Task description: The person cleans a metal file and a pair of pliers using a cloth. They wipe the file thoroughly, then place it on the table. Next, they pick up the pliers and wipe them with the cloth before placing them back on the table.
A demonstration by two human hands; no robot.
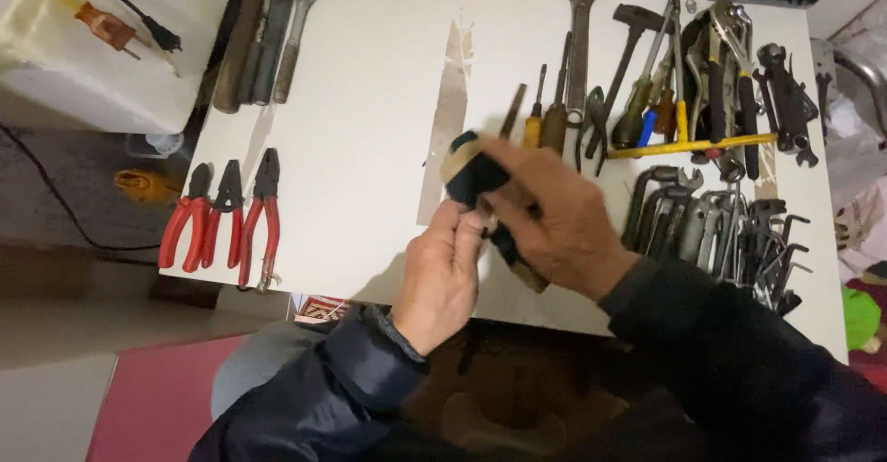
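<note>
Both hands are meeting over the near middle of the white desk (370,102); the right hand (554,226) is closing around a dark cloth with a tan patch (469,171), pressing it over a tool whose wooden handle (528,277) is showing below the palm; the left hand (442,273) is gripping the same bundle from beneath, its fingers curled tight against the cloth; what kind of tool is wrapped cannot be told, since cloth and fingers are covering it. The bundle is hovering just above the desk surface, near the front edge. Three red-handled pliers (226,217) are lying side by side at the left edge, well apart from the hands; heavy dark wrenches (273,32) are lying at the far left; a large adjustable wrench (579,28) is lying at the far middle; a row of screwdrivers (545,115) is lying just beyond the cloth; a yellow rod (693,145) is lying across mixed tools to the right; spanners and hex keys (730,231) are crowding the right side near the dark sleeve (739,351).
</note>
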